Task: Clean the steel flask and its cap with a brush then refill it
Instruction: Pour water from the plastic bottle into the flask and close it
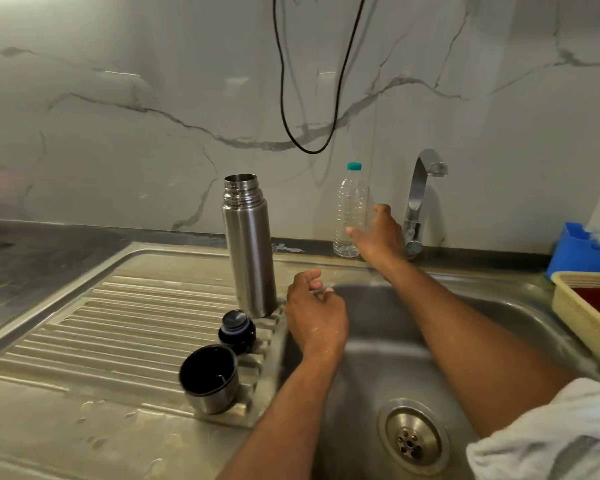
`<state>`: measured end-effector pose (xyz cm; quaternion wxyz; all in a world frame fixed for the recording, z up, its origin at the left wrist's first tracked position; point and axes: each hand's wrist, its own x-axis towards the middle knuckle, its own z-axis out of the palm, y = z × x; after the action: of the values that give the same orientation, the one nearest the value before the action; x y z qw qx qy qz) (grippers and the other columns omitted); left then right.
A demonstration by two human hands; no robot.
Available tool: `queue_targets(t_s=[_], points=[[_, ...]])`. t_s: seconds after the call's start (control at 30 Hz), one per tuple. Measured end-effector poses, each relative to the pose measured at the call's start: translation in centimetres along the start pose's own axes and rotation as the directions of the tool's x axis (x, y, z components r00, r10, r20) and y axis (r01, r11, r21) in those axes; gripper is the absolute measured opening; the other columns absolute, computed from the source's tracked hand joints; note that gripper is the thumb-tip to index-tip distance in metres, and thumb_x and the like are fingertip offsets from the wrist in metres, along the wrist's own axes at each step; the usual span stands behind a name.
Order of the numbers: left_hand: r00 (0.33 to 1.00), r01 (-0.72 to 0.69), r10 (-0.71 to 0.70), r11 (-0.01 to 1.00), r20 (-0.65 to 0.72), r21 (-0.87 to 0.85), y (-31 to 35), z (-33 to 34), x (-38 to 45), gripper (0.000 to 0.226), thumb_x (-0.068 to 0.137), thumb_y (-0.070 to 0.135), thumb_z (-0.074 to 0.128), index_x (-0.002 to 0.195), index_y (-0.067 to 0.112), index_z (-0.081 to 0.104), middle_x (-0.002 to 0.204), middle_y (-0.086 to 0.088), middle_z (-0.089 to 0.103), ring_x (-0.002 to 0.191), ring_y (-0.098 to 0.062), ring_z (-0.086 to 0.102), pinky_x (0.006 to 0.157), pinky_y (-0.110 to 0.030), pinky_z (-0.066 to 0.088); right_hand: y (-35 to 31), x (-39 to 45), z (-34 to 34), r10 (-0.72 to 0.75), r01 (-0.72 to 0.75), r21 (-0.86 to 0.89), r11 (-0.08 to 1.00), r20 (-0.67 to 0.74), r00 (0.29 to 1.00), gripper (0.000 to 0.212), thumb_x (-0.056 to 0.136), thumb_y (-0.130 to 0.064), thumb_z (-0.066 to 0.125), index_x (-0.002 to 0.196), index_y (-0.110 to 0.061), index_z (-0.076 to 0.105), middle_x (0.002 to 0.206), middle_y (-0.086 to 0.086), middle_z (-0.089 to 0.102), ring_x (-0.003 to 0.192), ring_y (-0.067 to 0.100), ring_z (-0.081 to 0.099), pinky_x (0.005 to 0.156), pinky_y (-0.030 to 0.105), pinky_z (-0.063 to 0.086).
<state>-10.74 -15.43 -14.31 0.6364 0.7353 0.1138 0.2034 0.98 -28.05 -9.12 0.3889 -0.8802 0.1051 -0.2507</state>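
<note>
Flask [249,251] standing open-mouthed and upright on the ribbed drainboard [125,327], just left of the sink basin [378,358], with both hands hovering nearby holding nothing.

Right hand [378,233] is reaching out toward the back wall with fingers spread loose, right beside a clear plastic bottle [350,213] with a teal cap; can't really tell if the thumb is touching it or just in front of it. Left hand [316,315] is hanging over the basin's left edge, looking wet, fingers loosely curled around nothing, close to the flask's base. The black stopper [237,331] is sitting on the drainboard just in front of the flask, and the steel cup cap [209,377] is sitting mouth-up nearer the front, beside the stopper. Tap [421,199] is standing just past the right hand.
</note>
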Motion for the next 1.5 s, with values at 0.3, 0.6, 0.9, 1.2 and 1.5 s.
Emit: queue_targets(t_s=[0.3, 0.6, 0.9, 1.2, 1.5], points=[[0.964, -0.265, 0.261, 0.948, -0.048, -0.176, 5.3, -3.1, -1.0, 0.037, 0.089, 0.0, 0.068, 0.114, 0.027, 0.072, 0.093, 0.012, 0.069, 0.08, -0.004, 0.067, 0.074, -0.017, 0.055, -0.9, -8.6, -2.1, -0.314, 0.235, 0.268, 0.934, 0.309, 0.898, 0.025, 0.086, 0.0, 0.079, 0.089, -0.025, 0.078, 0.082, -0.002, 0.079, 0.078, 0.015, 0.076, 0.072, 0.037, 0.062], [0.933, -0.346, 0.319, 0.924, -0.168, -0.164, 8.7, -11.3, 3.1, 0.027, 0.091, 0.016, 0.078, 0.115, 0.026, 0.07, 0.093, 0.01, 0.073, 0.079, -0.002, 0.071, 0.075, -0.03, 0.064, -5.6, -16.8, 1.3, -0.395, 0.323, 0.229, 0.918, 0.599, 0.697, 0.052, 0.071, -0.019, 0.096, 0.117, -0.028, 0.072, 0.104, -0.011, 0.074, 0.077, 0.009, 0.073, 0.073, 0.028, 0.063], [0.931, -0.364, 0.35, 0.912, 0.103, 0.191, 4.5, -15.8, 8.0, 0.073, 0.074, 0.038, 0.094, 0.135, 0.03, 0.056, 0.123, 0.006, 0.064, 0.109, -0.012, 0.062, 0.096, -0.04, 0.057, -5.5, -17.1, 3.7, -0.301, 0.238, 0.185, 0.953, 0.637, 0.71, 0.064, 0.069, -0.025, 0.098, 0.126, -0.028, 0.07, 0.116, -0.007, 0.072, 0.069, -0.005, 0.061, 0.075, 0.022, 0.056], [0.946, -0.297, 0.282, 0.951, 0.161, 0.085, 2.6, -15.5, 8.3, 0.088, 0.072, 0.038, 0.096, 0.146, 0.033, 0.048, 0.138, 0.004, 0.057, 0.125, -0.015, 0.055, 0.106, -0.045, 0.052, -5.9, -17.8, 2.5, -0.281, 0.108, 0.318, 0.942, 0.571, 0.771, 0.045, 0.071, -0.018, 0.094, 0.106, -0.027, 0.069, 0.098, -0.004, 0.074, 0.066, 0.007, 0.059, 0.066, 0.026, 0.058], [0.956, -0.24, 0.236, 0.971, 0.176, -0.001, 2.2, -15.2, 8.9, 0.086, 0.075, 0.038, 0.094, 0.147, 0.033, 0.048, 0.136, 0.006, 0.062, 0.128, -0.016, 0.058, 0.104, -0.037, 0.051, -6.0, -15.3, -2.0, -0.297, 0.121, 0.393, 0.911, 0.426, 0.855, 0.045, 0.06, -0.015, 0.09, 0.1, -0.02, 0.07, 0.095, 0.002, 0.077, 0.084, 0.013, 0.071, 0.072, 0.023, 0.058]])
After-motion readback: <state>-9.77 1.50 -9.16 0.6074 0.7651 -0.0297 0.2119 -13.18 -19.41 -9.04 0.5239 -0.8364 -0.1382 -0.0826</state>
